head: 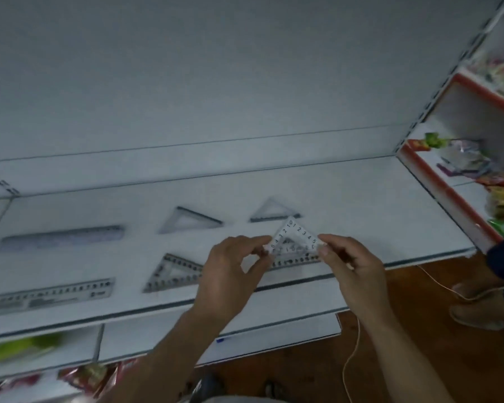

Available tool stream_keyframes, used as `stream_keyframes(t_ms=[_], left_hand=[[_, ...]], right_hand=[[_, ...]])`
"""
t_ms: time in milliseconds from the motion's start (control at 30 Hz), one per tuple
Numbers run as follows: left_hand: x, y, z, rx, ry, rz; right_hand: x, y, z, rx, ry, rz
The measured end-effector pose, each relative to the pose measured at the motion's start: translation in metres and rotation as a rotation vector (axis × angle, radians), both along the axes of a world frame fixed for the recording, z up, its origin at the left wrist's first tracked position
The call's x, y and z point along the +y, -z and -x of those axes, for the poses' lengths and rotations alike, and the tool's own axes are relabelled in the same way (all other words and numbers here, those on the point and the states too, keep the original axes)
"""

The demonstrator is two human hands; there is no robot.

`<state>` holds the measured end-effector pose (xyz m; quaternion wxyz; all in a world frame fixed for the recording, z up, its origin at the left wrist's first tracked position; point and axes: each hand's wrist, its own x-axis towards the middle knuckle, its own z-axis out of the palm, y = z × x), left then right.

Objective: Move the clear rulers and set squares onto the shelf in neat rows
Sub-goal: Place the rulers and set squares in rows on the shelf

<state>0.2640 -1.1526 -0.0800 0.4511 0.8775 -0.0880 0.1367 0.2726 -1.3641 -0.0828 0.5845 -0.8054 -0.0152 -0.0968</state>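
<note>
A small clear set square (pixel 295 237) hangs just above the white shelf (pixel 376 216). My left hand (pixel 233 274) pinches its left corner and my right hand (pixel 352 266) pinches its right corner. Below it, partly hidden, another set square (pixel 297 259) lies on the shelf. The back row holds a clear ruler (pixel 61 237) and two set squares (pixel 191 221) (pixel 274 212). In the front row lie a ruler (pixel 50 292) and a set square (pixel 172 271).
A side shelf with red edging (pixel 448 193) at the right holds colourful snack packets (pixel 463 158). Another person's shoe (pixel 474 318) stands on the brown floor at the right, and a thin cord (pixel 355 338) hangs there. More packets (pixel 90 376) sit on the lower shelf.
</note>
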Motion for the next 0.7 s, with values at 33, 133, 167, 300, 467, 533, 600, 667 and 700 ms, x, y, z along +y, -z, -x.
stream_keyframes(t_ms=[33,133,167,300,467,533,600,667,700], left_hand=[[-0.005,0.001,0.001,-0.005,-0.027,-0.032],[-0.017,0.002,0.005,-0.019,-0.073,-0.095],[-0.019,0.002,0.005,-0.018,-0.089,-0.109],[-0.025,0.006,-0.001,-0.012,-0.137,-0.171],[-0.024,0.018,-0.003,0.067,-0.202,-0.335],[-0.025,0.018,-0.001,0.087,-0.239,-0.381],[-0.024,0.018,0.001,0.090,-0.259,-0.406],[-0.022,0.019,0.001,0.083,-0.259,-0.421],[-0.021,0.019,0.001,0.086,-0.255,-0.427]], right_hand=[[-0.008,0.003,-0.002,-0.018,-0.050,0.036],[-0.026,0.011,-0.008,-0.095,-0.141,0.138],[-0.031,0.015,-0.010,-0.129,-0.154,0.164],[-0.043,0.030,-0.025,-0.229,-0.179,0.261],[-0.047,0.039,-0.038,-0.317,-0.213,0.370],[-0.046,0.040,-0.040,-0.323,-0.235,0.385],[-0.045,0.041,-0.041,-0.306,-0.245,0.402],[-0.044,0.042,-0.042,-0.294,-0.241,0.437],[-0.044,0.042,-0.042,-0.293,-0.236,0.459]])
